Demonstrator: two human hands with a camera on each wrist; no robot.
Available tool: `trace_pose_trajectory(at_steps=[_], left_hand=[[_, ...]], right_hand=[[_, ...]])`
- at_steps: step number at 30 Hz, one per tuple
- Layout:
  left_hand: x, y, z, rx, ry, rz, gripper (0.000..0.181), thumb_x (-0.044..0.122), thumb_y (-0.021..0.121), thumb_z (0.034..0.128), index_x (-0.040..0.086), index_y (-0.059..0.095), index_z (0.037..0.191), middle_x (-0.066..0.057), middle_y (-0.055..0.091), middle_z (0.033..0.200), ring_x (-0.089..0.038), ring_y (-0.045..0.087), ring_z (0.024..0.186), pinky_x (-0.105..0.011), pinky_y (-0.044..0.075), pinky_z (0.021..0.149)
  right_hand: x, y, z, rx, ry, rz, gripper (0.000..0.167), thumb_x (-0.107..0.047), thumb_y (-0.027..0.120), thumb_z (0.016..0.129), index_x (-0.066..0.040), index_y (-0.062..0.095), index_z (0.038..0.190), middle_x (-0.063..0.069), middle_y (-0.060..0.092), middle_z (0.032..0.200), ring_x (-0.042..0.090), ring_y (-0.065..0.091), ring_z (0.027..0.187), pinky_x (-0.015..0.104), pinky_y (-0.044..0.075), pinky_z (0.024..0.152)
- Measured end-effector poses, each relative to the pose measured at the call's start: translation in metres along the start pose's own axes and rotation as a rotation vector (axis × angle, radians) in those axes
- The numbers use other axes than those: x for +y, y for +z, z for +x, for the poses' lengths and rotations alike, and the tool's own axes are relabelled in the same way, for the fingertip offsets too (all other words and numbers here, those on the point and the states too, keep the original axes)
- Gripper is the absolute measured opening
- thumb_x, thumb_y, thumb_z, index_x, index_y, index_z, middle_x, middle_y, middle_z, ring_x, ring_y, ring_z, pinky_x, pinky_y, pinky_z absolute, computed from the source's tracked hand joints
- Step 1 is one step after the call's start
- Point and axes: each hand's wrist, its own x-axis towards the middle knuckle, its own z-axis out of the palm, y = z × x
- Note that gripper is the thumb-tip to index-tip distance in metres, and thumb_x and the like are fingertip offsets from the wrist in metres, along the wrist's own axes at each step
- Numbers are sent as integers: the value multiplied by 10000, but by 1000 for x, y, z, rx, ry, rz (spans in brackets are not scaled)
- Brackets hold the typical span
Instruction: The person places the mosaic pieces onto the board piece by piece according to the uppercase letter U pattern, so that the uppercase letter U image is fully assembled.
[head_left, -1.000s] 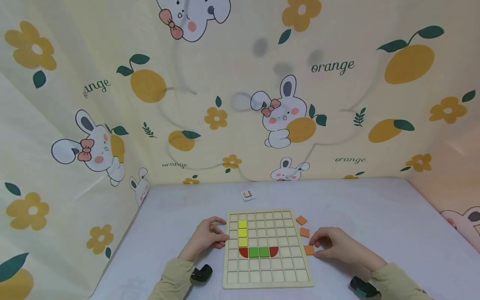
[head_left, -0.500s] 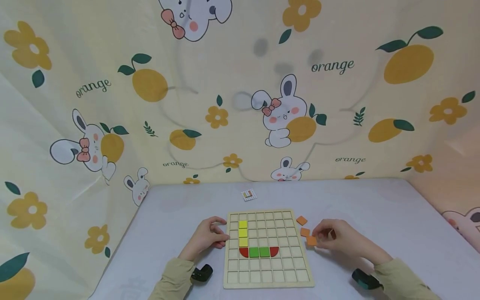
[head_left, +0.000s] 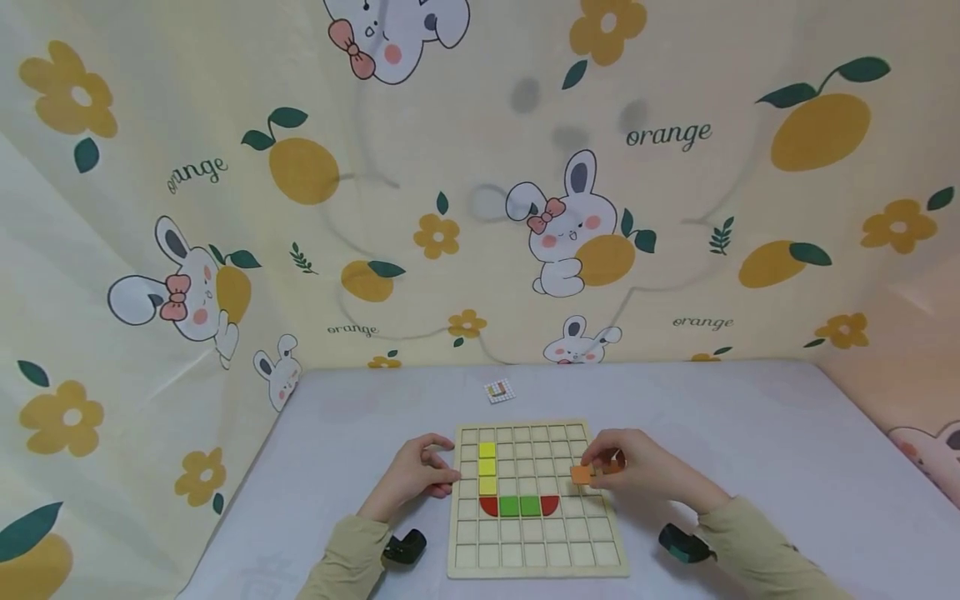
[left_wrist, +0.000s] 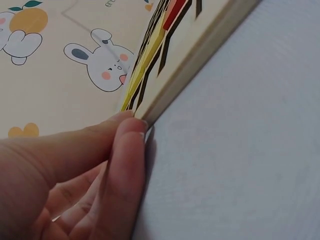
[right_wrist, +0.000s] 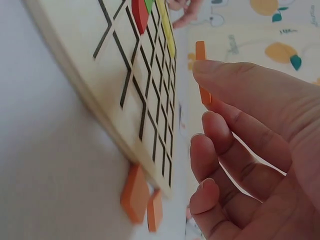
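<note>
My right hand (head_left: 645,468) pinches a square orange tile (head_left: 581,475) between thumb and finger, above the right part of the wooden grid board (head_left: 513,557). In the right wrist view the held tile (right_wrist: 201,75) stands edge-on, apart from the board. At the board's left edge, my left hand (head_left: 412,475) grips the rim with thumb and index finger (left_wrist: 127,155). A column of yellow tiles (head_left: 487,467) sits in the grid. Below it, two green tiles (head_left: 509,506) lie between two rounded red tiles (head_left: 550,506).
Two more orange tiles (right_wrist: 134,195) lie on the table beside the board's right edge, mostly hidden by the hand in the head view. A small patterned card (head_left: 499,391) lies behind the board. A printed curtain (head_left: 450,167) surrounds the white table (head_left: 360,400).
My right hand has lifted the nearest orange tile from the table and carried it left over the board. The left hand stays at the board's edge.
</note>
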Motion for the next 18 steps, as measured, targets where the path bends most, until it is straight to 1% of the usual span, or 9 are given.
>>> trace_pose_trajectory(at_steps=[5,9,14,18], left_hand=[[0,1,-1,-4,-1,-12,489,54,789,777,8,550,1201,-104,646,784,-176,651,598,-302,585,560],[2,1,-1,-2,-9,-20,489,51,788,776,7,550,1201,-105,645,785,-176,651,598,-304,585,561],[3,2,-1,2,-18,-27,487,46,787,777,13,552,1202,-101,646,785,-173,652,601,-314,587,563],[5,2,-2,3,-25,-27,486,43,786,776,10,551,1201,-101,647,784,-173,651,599,-313,587,561]], right_hand=[[-3,10,12,-24,-25,4,178,-182,794,796,-166,694,943,-39,602,813,149,545,731,238,478,601],[-3,19,21,-45,-23,36,157,-172,788,803,-164,697,930,-29,611,823,151,547,727,230,483,593],[-5,26,25,-76,8,67,160,-147,780,805,-136,688,936,-18,614,820,142,542,721,224,484,599],[-5,30,26,-83,15,79,164,-102,771,803,-100,682,940,11,618,824,186,559,729,226,491,611]])
